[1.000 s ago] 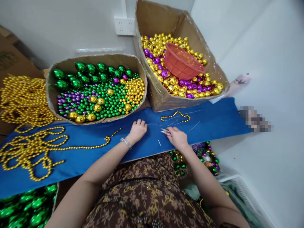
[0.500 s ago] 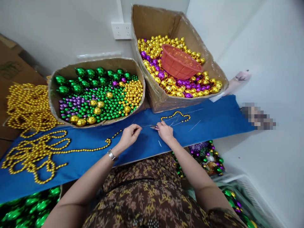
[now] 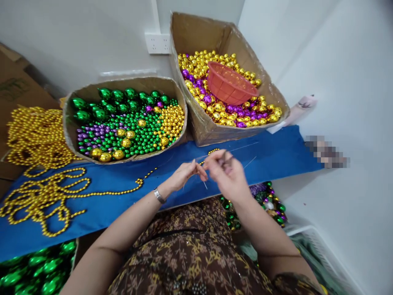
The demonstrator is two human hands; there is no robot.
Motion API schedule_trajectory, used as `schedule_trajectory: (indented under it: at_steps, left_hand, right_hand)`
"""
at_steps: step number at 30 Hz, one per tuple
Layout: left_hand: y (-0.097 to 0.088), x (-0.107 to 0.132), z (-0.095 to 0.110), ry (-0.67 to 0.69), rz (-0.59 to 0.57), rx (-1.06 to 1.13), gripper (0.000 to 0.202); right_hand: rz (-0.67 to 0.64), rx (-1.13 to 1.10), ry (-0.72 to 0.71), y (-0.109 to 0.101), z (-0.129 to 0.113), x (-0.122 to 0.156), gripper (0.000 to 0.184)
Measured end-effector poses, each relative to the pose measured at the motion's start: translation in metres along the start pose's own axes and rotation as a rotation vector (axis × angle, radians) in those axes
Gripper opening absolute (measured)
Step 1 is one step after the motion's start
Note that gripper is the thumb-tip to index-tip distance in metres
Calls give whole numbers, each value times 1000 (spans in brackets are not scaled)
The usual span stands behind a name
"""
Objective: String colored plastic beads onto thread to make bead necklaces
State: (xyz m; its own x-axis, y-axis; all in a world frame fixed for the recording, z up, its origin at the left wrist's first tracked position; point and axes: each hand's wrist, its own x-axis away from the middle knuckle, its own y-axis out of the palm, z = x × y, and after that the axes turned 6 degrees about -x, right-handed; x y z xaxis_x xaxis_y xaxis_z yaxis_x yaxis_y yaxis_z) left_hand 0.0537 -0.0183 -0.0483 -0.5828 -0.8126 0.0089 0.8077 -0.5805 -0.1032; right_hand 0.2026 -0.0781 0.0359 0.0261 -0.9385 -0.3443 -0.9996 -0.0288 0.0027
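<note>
Above the floral-print lap (image 3: 190,254), both hands are hovering over the blue cloth (image 3: 276,157). The left hand (image 3: 184,176), with a wristwatch (image 3: 159,196) on its wrist, is pinching a thin thread (image 3: 201,157) between thumb and forefinger. The right hand (image 3: 229,174) is sitting just beside it. It is blurred, so I cannot tell whether its curled fingers are gripping anything. A long gold bead strand (image 3: 101,192) is lying looped on the cloth to the left. Beyond, a low cardboard box (image 3: 66,127) is holding green, purple and gold beads. A taller box (image 3: 199,127) is holding gold and purple balls with an orange basket (image 3: 229,84) on top.
</note>
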Motion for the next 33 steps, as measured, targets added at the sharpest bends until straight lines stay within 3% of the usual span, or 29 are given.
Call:
schedule_trajectory:
  at_steps: [3,5,9,12,15,18,28,33]
  left_hand:
    - [-10,9,-4,8,-82,126,45]
    - [-22,16,-7,3,-36,70,34]
    - [-37,24,-9,-31,51,-256,27]
    - [-37,27,-6,-19,101,-426,25]
    - [-36,28,-5,-9,129,-445,24]
    - [-37,27,-3,-4,163,-415,24]
    - [-32,28,4,-1,168,-362,28]
    - [-32,30,7,23,150,-362,28]
  right_hand:
    - [296,-9,-59,-38,1,-6,16]
    - [417,150,-56,-65,12,-8,21]
    - [406,839,123,-93,37,-3,32]
    - [210,1124,223,-82,45,8,46]
    - [-102,1055,143,-58,46,17,40]
    - [-281,1009,85,-39,49,21,38]
    - [-407,1166,167,-12,65,14,37]
    - [-373,1151,194,-12,73,9,37]
